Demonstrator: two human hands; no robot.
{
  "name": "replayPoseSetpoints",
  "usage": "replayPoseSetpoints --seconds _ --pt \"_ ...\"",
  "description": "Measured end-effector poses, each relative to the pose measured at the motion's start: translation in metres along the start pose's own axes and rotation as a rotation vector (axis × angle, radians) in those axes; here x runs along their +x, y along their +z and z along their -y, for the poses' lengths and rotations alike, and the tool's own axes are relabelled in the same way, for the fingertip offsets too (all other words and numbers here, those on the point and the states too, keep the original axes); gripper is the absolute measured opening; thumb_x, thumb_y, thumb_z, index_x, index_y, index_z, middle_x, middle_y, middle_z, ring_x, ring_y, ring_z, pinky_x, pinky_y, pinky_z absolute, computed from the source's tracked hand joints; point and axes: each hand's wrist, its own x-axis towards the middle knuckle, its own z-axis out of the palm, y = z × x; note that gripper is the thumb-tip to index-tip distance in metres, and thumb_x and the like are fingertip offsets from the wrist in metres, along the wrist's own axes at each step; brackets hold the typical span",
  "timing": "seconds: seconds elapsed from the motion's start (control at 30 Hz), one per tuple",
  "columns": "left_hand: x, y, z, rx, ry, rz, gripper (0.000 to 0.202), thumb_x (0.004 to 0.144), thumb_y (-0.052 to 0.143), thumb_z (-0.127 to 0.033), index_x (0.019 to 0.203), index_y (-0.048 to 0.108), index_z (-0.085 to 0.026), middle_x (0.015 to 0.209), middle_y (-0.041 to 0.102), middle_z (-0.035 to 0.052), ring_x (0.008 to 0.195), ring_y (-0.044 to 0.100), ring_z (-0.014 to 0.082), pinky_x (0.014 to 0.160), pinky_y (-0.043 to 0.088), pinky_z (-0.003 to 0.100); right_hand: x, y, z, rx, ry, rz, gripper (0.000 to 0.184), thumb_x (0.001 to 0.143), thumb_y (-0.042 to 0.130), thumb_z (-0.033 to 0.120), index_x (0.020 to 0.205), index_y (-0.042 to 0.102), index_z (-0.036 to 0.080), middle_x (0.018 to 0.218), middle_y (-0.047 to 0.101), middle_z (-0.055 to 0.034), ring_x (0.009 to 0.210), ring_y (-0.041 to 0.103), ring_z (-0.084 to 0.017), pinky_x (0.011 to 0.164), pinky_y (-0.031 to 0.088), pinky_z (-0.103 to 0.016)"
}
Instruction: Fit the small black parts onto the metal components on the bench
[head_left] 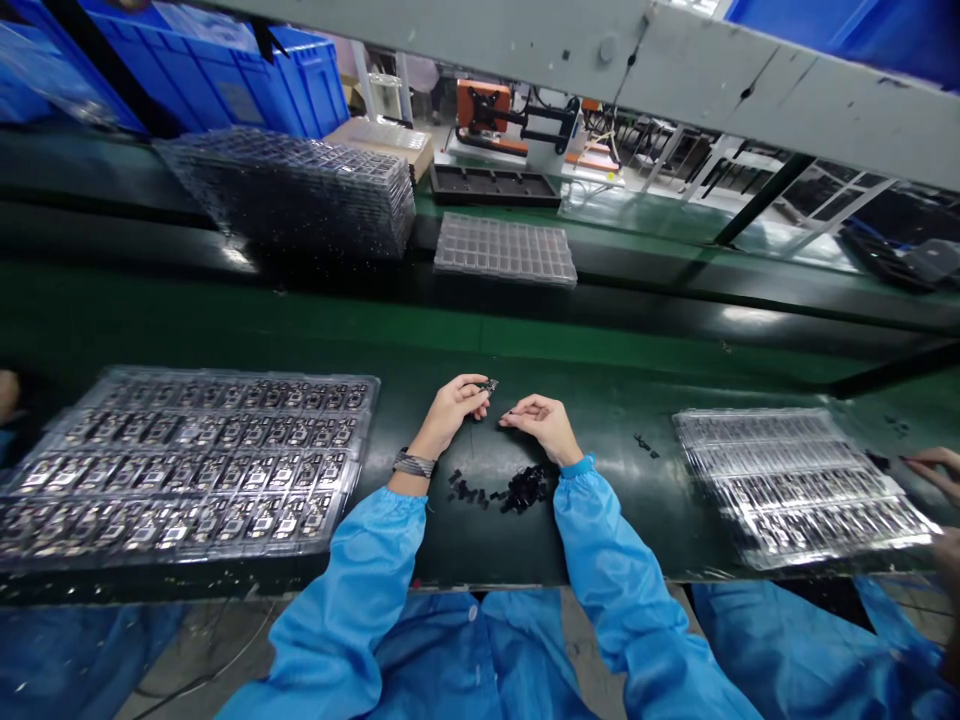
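Observation:
My left hand (457, 405) pinches a small circuit board (489, 386) between thumb and fingers, above the green work surface. Just to its right, my right hand (544, 424) has thumb and forefinger pressed together on a tiny dark piece, too small to name. The two hands are close but apart. Below them on the table lies a pile of small black parts (527, 488), with several loose ones spread to its left. A clear tray (367, 420) filled with rows of similar circuit boards lies to the left of my left hand.
Another clear tray (694, 425) of boards lies at the right, near a co-worker's hand (937, 470). A few black bits (645, 446) lie between. Behind stand stacked clear trays (315, 190), a single clear tray (504, 250), a black tray (495, 187) and a blue bin (247, 85).

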Motion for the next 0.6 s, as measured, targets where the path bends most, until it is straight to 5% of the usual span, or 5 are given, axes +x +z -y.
replayPoseSetpoints --seconds 0.27,0.43,0.6 --pt "-0.001 0.002 0.0 0.03 -0.004 -0.006 0.045 0.075 0.081 -0.032 0.112 0.064 -0.013 0.074 0.067 0.0007 0.062 0.062 0.0133 0.059 0.045 0.025 0.001 -0.001 0.0 -0.048 -0.041 -0.051 0.035 0.065 0.093 0.04 0.076 0.067 0.018 0.062 0.069 0.0008 0.049 0.064 -0.014 0.053 0.055 -0.026" --pt "-0.006 0.009 -0.004 0.038 -0.014 0.021 0.058 0.075 0.081 -0.031 0.126 0.062 -0.013 0.077 0.069 0.0012 0.062 0.061 0.0124 0.058 0.044 0.024 0.002 -0.001 0.0 0.026 -0.045 -0.074 0.037 0.067 0.092 0.04 0.081 0.065 0.019 0.069 0.075 -0.0031 0.061 0.073 -0.019 0.062 0.06 -0.03" --pt "-0.015 0.021 -0.007 0.072 -0.028 0.074 0.053 0.075 0.083 -0.032 0.121 0.065 -0.013 0.077 0.069 0.0011 0.063 0.061 0.0122 0.061 0.045 0.024 0.003 -0.004 -0.002 0.077 -0.044 -0.061 0.036 0.07 0.091 0.04 0.085 0.066 0.019 0.079 0.079 -0.0068 0.072 0.077 -0.023 0.072 0.063 -0.035"
